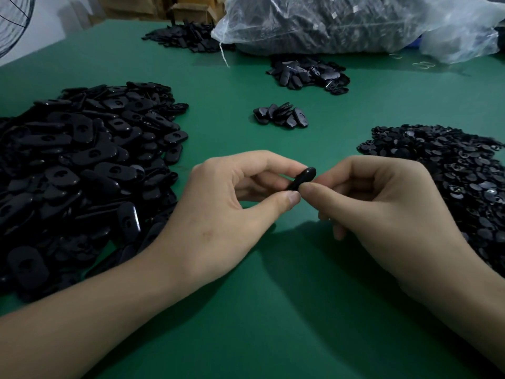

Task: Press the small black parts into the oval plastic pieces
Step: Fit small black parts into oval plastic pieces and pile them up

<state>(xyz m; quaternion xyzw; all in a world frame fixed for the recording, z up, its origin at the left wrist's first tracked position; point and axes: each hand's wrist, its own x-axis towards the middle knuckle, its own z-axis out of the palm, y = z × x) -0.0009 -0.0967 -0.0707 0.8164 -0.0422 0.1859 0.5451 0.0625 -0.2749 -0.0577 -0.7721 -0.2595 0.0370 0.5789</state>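
Note:
One black oval plastic piece point(303, 177) is held edge-on above the green table point(273, 296), between both hands. My left hand point(226, 214) pinches it between thumb and fingertips. My right hand point(382, 206) pinches it from the right side, thumb tip against its lower edge. Whether a small black part is between my right fingers is hidden. A big heap of oval pieces point(82, 165) lies to the left. To the right lies a heap of small black parts point(451, 170).
A small cluster of oval pieces point(281, 116) lies beyond my hands, another pile point(308, 73) farther back, and one more point(185, 36) at the far left. A clear plastic bag point(341, 23) full of dark parts sits at the back. A fan grille point(13, 20) shows top left.

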